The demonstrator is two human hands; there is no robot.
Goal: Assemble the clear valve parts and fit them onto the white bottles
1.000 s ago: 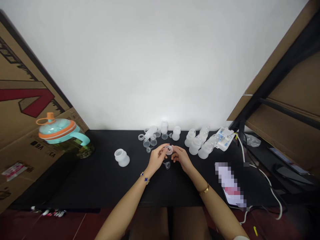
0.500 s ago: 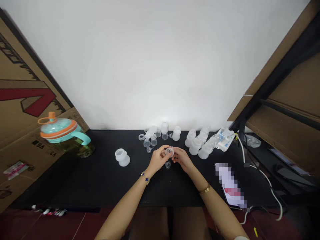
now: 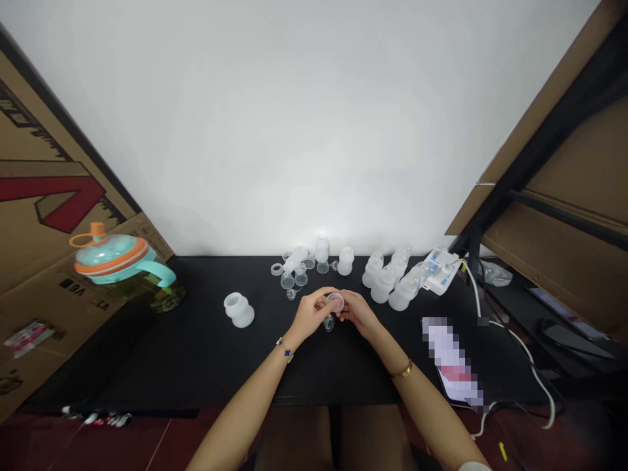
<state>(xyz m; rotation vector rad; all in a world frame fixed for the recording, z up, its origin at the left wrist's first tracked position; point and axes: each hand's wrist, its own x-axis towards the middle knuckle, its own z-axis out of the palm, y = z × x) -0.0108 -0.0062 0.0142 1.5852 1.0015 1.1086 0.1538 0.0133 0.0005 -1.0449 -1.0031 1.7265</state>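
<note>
My left hand [image 3: 313, 314] and my right hand [image 3: 358, 312] meet over the black table, both closed on a translucent ring-shaped part [image 3: 336, 301]. The left thumb lies across its opening. Just below the fingers, a small clear nipple-shaped piece [image 3: 328, 323] rests on the table, partly hidden by my left hand. Off to the left stands an open white bottle [image 3: 239, 310]. Behind my hands are another white bottle [image 3: 346, 261] and a loose group of clear caps [image 3: 287, 280]. Several bottles with clear tops [image 3: 384, 285] stand together to the right.
A large jug [image 3: 122, 261] with a turquoise and orange lid stands at the left beside cardboard. On the right lie a phone [image 3: 451, 363], a white cable [image 3: 527, 356] and a white-blue packet [image 3: 440, 271]. A white wall rises behind the table [image 3: 196, 373].
The ring-shaped part has tilted and shifted slightly right between my fingers. The camera view has moved a little.
</note>
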